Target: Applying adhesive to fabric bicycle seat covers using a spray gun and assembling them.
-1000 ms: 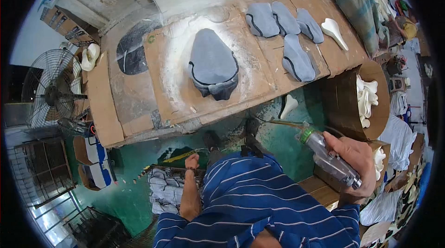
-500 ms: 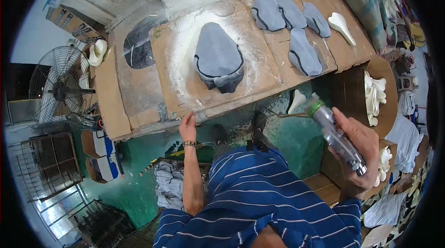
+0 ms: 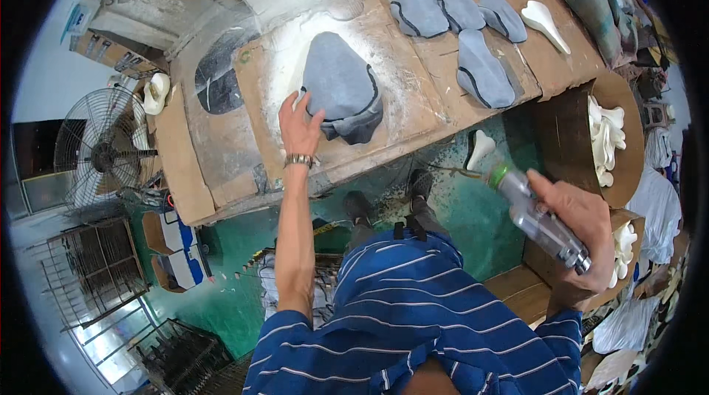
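1. The grey padded cover (image 3: 341,88), a teardrop-shaped piece with a dark edge trim, lies flat on the cardboard-topped workbench (image 3: 221,151), in the middle of a white, powdery-looking patch on the cardboard; that patch looks like overspray, which would explain why the piece sits just there.
2. The left hand (image 3: 299,125) rests at the cover's near-left edge, fingers spread wide and flat, touching the cover and the bench beside it, as if to pin or smooth it. A bracelet (image 3: 298,161) sits on that wrist.
3. The right hand (image 3: 583,229) is well off to the right of the cover, below the bench edge, fingers wrapped around a clear bottle-like tool (image 3: 535,216) with a green tip; the tip points up toward the bench.
4. Beyond the cover, to its right, four more grey covers (image 3: 481,70) lie in a loose group on the same bench, with a white moulded shell (image 3: 545,22) past them.
5. Further right of the cover, a cardboard box (image 3: 569,110) holds stacked white shells (image 3: 604,140).
6. Left of the cover, off the bench, stands a floor fan (image 3: 103,151).
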Motion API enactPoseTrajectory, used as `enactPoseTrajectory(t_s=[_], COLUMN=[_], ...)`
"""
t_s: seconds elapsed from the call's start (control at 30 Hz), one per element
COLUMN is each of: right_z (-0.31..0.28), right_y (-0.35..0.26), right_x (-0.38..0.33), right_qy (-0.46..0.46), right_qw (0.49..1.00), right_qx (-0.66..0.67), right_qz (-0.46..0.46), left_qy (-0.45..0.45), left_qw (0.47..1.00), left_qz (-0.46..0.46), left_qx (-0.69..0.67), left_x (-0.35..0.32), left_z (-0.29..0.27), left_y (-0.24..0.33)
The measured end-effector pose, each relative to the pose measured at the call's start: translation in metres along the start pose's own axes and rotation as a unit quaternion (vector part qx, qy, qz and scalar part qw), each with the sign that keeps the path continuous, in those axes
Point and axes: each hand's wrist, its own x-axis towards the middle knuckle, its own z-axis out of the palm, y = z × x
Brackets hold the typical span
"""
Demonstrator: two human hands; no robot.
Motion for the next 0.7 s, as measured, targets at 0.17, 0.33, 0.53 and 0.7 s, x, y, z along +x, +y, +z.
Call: enactPoseTrajectory(t_s=[0.17,0.33,0.53,0.7], right_z=[-0.017,-0.041,-0.039,-0.056], right_y=[0.020,0.032,0.047,0.048], right_x=[-0.013,-0.030,-0.035,-0.052], right_qy=[-0.015,-0.107,-0.093,0.011], right_qw=[0.999,0.993,0.993,0.999], right_qx=[-0.022,0.037,0.052,0.035], right_qz=[0.032,-0.030,-0.041,0.026], left_qy=[-0.043,-0.017,-0.030,0.054], left_qw=[0.999,0.999,0.999,0.980], left_qz=[0.019,0.016,0.038,0.187], left_qx=[0.014,-0.024,0.014,0.039], left_x=[0.016,0.031,0.051,0.094], left_z=[0.004,0.003,-0.010,-0.025], left_y=[-0.024,-0.004,0.031,0.067])
